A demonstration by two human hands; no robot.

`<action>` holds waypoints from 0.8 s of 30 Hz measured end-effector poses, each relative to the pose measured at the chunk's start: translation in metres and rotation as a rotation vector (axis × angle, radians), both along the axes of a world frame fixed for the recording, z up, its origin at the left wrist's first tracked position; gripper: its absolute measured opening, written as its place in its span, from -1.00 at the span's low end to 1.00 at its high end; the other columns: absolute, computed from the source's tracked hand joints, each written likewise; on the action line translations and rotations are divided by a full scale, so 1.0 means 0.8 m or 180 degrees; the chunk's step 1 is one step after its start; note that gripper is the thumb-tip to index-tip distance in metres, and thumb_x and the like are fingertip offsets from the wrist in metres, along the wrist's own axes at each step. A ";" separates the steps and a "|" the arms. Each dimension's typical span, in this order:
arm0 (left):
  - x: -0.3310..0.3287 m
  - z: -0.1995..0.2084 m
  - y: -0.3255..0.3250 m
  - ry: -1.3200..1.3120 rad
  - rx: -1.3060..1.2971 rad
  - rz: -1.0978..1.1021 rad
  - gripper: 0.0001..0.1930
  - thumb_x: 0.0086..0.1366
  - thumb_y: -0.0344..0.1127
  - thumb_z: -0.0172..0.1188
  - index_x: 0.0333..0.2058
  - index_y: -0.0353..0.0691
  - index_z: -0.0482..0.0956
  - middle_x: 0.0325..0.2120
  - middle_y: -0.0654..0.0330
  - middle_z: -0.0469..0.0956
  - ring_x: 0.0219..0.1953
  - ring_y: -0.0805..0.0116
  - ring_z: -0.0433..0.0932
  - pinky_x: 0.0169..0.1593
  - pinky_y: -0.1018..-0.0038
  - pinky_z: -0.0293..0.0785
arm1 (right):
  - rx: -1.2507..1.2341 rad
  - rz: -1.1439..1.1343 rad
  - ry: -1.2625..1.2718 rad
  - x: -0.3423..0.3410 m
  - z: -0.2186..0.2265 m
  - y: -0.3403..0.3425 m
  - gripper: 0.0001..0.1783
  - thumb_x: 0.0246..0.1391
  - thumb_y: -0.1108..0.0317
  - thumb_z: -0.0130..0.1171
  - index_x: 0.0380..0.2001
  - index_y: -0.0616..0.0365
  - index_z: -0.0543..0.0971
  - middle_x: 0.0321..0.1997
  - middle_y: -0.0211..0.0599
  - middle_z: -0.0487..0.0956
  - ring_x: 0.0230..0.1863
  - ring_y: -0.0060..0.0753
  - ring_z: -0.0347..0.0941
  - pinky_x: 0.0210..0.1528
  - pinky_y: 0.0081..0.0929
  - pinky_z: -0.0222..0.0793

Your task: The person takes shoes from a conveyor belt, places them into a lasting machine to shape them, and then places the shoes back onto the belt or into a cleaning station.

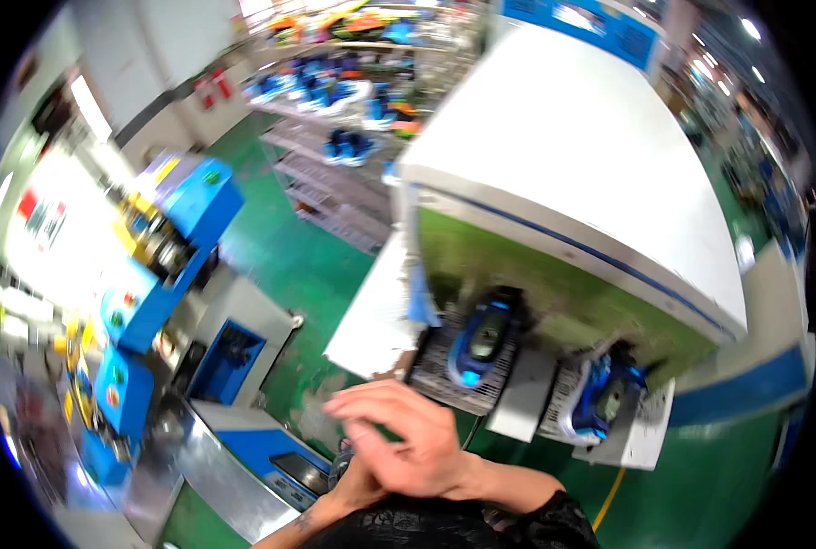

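Green floor (266, 233) runs through this workshop, past a rack (321, 178) with shoes on its shelves, up to a big white machine (582, 146) that fills the middle of my view. At its mouth, well apart from each other, sit two blue shoes: the left shoe (472, 355) on a slotted plate (435, 368), the right shoe (591, 407) nearer the machine's corner. A shiny bench (234, 480) stands off to the worker's left.

The worker's hands are together, short of the left shoe and touching neither one. The right hand (403, 439) is loosely bent, its grip slack, with nothing that I can see between thumb and fingers. The left hand (358, 485) is mostly covered by it, so I can't tell whether its grip is clenched, released or around something.

I'd judge each shoe light, with a soft, yielding upper over a firmer sole; hardly fragile, and not very slippery. A sensible hold would be around the near end, low on the sides.

Lengthwise, the left shoe runs from the machine's mouth toward the worker, its far end leaning slightly right. The right shoe lies much the same way, though blurred. Which end is the toe I can't say for sure.
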State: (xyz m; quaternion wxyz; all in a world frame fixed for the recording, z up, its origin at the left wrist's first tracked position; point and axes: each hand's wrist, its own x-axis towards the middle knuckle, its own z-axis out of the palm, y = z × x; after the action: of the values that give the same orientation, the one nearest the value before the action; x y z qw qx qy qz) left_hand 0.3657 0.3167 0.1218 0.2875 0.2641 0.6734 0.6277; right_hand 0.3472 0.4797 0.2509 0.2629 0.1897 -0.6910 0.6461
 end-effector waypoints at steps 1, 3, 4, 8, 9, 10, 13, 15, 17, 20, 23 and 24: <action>0.004 -0.003 -0.028 -0.0351 0.0249 -0.0165 -0.59 0.21 -0.46 0.21 0.06 -0.32 0.47 -0.08 -0.04 0.58 -0.02 0.05 0.58 0.03 0.29 0.49 | -0.0003 0.0449 0.0467 -0.023 0.021 -0.040 -0.68 -0.02 0.64 0.17 -0.12 0.35 0.56 -0.11 -0.06 0.61 -0.08 -0.10 0.58 -0.05 -0.28 0.51; 0.021 -0.023 -0.092 0.0303 -0.0471 0.0621 -0.59 0.22 -0.45 0.22 0.06 -0.32 0.47 -0.08 -0.05 0.58 -0.03 0.02 0.57 0.03 0.27 0.49 | -0.0281 0.1775 0.0792 -0.053 0.063 -0.131 -0.60 0.01 0.60 0.18 -0.02 0.40 0.50 -0.07 -0.02 0.56 -0.07 -0.06 0.55 -0.08 -0.27 0.48; 0.038 -0.038 -0.127 0.0549 -0.0921 0.1112 -0.59 0.23 -0.44 0.22 0.06 -0.32 0.47 -0.08 -0.06 0.57 -0.03 0.00 0.57 0.02 0.26 0.49 | -0.0145 0.2311 0.0929 -0.052 0.078 -0.185 -0.61 0.04 0.54 0.19 -0.01 0.40 0.50 -0.07 0.00 0.56 -0.07 -0.04 0.55 -0.07 -0.26 0.48; 0.097 -0.080 -0.256 0.0771 -0.1811 0.2500 -0.59 0.24 -0.40 0.23 0.06 -0.32 0.46 -0.09 -0.08 0.56 -0.04 -0.06 0.55 0.01 0.23 0.49 | 0.0729 0.4405 0.0982 -0.022 0.150 -0.369 -0.55 0.11 0.40 0.20 0.04 0.40 0.45 -0.09 -0.02 0.57 -0.06 -0.10 0.53 -0.03 -0.30 0.46; 0.115 -0.094 -0.281 0.0748 -0.1884 0.2771 -0.60 0.25 -0.37 0.23 0.06 -0.29 0.46 -0.08 -0.10 0.55 -0.08 -0.16 0.51 -0.02 0.18 0.48 | 0.0826 0.5170 0.0686 -0.016 0.164 -0.406 -0.52 0.10 0.40 0.18 0.07 0.41 0.42 -0.09 -0.04 0.56 -0.06 -0.15 0.52 -0.03 -0.33 0.46; 0.134 -0.088 -0.306 0.0820 -0.1998 0.3034 -0.60 0.26 -0.38 0.21 0.07 -0.30 0.44 -0.08 -0.08 0.55 -0.09 -0.15 0.52 -0.04 0.15 0.47 | 0.0684 0.5245 0.0891 0.010 0.149 -0.444 -0.53 0.06 0.38 0.19 0.02 0.41 0.43 -0.17 -0.09 0.55 -0.13 -0.20 0.52 -0.11 -0.35 0.46; 0.206 -0.091 -0.355 0.0182 -0.1900 0.4203 -0.59 0.27 -0.37 0.19 0.09 -0.30 0.43 -0.08 -0.07 0.56 -0.05 -0.12 0.52 0.02 0.17 0.46 | 0.0750 0.5723 0.1576 0.052 0.154 -0.518 -0.56 -0.04 0.31 0.22 -0.11 0.40 0.48 -0.35 -0.22 0.52 -0.29 -0.29 0.50 -0.28 -0.42 0.41; 0.261 -0.104 -0.362 -0.0317 -0.1741 0.5181 -0.61 0.28 -0.37 0.17 0.08 -0.29 0.43 -0.06 -0.05 0.56 0.01 -0.06 0.53 0.07 0.23 0.46 | 0.0941 0.6284 0.2230 0.079 0.159 -0.563 -0.57 -0.07 0.26 0.22 -0.17 0.38 0.50 -0.40 -0.26 0.50 -0.34 -0.31 0.49 -0.33 -0.44 0.38; 0.286 -0.134 -0.350 -0.0885 -0.1503 0.6012 -0.61 0.28 -0.37 0.15 0.08 -0.27 0.43 -0.01 -0.06 0.55 0.06 -0.05 0.52 0.11 0.23 0.45 | 0.0472 0.6697 0.2121 0.124 0.120 -0.591 -0.59 -0.04 0.25 0.18 -0.15 0.31 0.51 -0.40 -0.30 0.49 -0.35 -0.33 0.47 -0.30 -0.44 0.37; 0.268 -0.149 -0.313 -0.1270 -0.1104 0.6679 -0.63 0.29 -0.33 0.14 0.05 -0.29 0.44 -0.04 -0.09 0.56 0.04 -0.08 0.53 0.11 0.18 0.44 | -0.0191 0.6671 0.1782 0.147 0.087 -0.620 -0.65 0.02 0.29 0.15 -0.12 0.22 0.53 -0.36 -0.33 0.49 -0.35 -0.34 0.47 -0.25 -0.44 0.40; 0.228 -0.169 -0.267 -0.1302 -0.1111 0.6744 -0.62 0.30 -0.31 0.13 0.07 -0.27 0.44 0.00 -0.09 0.53 0.05 -0.06 0.52 0.11 0.21 0.45 | -0.1050 0.6694 0.1792 0.129 0.094 -0.652 -0.75 0.09 0.42 0.13 -0.13 0.13 0.59 -0.26 -0.28 0.56 -0.32 -0.32 0.51 -0.17 -0.39 0.47; 0.213 -0.175 -0.264 -0.1006 -0.1537 0.6647 -0.62 0.32 -0.28 0.12 0.08 -0.27 0.42 -0.02 -0.10 0.53 0.01 -0.11 0.52 0.08 0.17 0.46 | -0.0834 0.7152 0.1608 0.096 0.100 -0.666 -0.77 0.12 0.45 0.11 -0.15 0.21 0.59 -0.26 -0.23 0.59 -0.29 -0.27 0.53 -0.14 -0.36 0.48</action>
State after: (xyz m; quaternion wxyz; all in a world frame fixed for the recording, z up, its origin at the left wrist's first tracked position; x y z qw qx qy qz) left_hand 0.5362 0.1056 -0.0184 -0.2610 -0.5872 0.6270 0.4404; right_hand 0.4237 -0.0531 0.3308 -0.3111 0.7916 0.0113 0.5259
